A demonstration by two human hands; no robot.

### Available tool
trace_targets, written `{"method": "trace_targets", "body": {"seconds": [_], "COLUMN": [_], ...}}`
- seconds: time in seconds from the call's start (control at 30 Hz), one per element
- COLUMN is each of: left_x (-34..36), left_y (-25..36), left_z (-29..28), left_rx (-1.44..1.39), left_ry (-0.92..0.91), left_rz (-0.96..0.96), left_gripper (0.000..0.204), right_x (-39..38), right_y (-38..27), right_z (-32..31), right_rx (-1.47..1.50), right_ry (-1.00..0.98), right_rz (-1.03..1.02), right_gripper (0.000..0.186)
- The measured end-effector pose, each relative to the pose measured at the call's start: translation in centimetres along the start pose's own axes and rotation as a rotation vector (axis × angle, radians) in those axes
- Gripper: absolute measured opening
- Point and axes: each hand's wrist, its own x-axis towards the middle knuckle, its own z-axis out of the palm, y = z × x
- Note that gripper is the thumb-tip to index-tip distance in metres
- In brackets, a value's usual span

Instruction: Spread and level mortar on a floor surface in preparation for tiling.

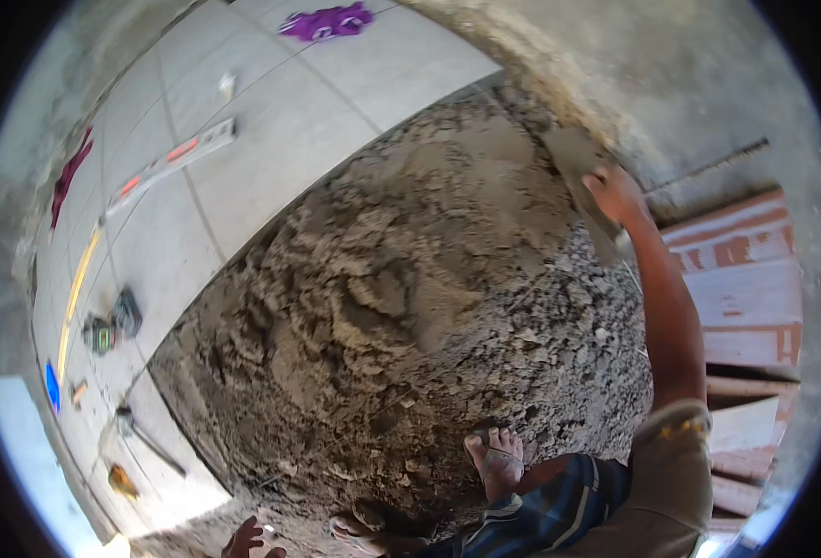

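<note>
I have the board (575, 160) at the upper right edge of the mortar bed (410, 279), flat and grey, just beside the concrete strip; its long axis slants from upper left to lower right, roughly along that edge. The right hand (617, 195) is the nearer by far; it is on the board near its middle, fingers bent closed around it, though I cannot see the whole grip; from the left hand (250, 539) the board lies well up and to the right, across the whole bed; that hand hangs at the view's lower rim, fingers loosely spread, nothing visible in them, its lower part cut off. Right of the board I see a rod (708, 168) and cartons (740, 302); beyond the bed's upper left edge lie the tiles (271, 130), carrying a level (173, 165) near their left edge and a purple cloth (331, 22) at the top.
</note>
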Motion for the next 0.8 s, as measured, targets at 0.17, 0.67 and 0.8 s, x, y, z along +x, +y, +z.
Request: {"method": "trace_targets", "body": {"seconds": [0.17,0.67,0.8], "left_x": [-0.7,-5.2,-6.7], "left_y": [-0.3,2.3,5.6], "left_z": [-0.2,-1.0,-1.2], "left_rx": [0.106,0.133,-0.04], "left_ry": [-0.021,0.139,0.16], "left_rz": [-0.14,-0.001,-0.047], "left_gripper": [0.069,0.066,0.066], "right_x": [-13.9,-14.6,-15.1], "right_y": [-6.3,-26.9,-24.5], "right_z": [-1.2,5.6,4.1], "right_rx": [0.124,0.478,0.604], "right_ry": [0.0,-0.398,-0.257], "right_rz": [-0.256,-0.427,-0.527], "right_gripper": [0.033,0.041,0.042]}}
